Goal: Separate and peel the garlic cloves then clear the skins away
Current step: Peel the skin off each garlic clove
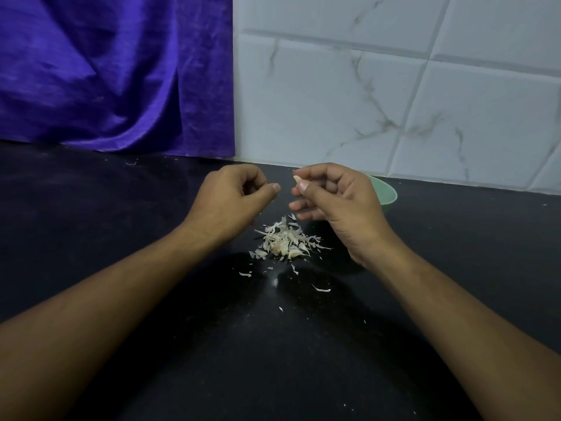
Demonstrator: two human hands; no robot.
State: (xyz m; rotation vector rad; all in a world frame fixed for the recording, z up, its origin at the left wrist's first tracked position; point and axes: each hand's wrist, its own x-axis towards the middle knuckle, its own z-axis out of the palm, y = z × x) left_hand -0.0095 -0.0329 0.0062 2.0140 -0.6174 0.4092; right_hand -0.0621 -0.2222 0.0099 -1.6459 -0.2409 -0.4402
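While right hand (334,202) pinches clove (297,179), left hand (233,199) curled, contents unclear; clove light, firm, likely slick: pinch ends.

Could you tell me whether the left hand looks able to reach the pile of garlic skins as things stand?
Probably yes: the left hand hangs close above the pile of garlic skins, with nothing between them.

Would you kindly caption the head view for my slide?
Right hand pinches a clove near the skins on a black counter.
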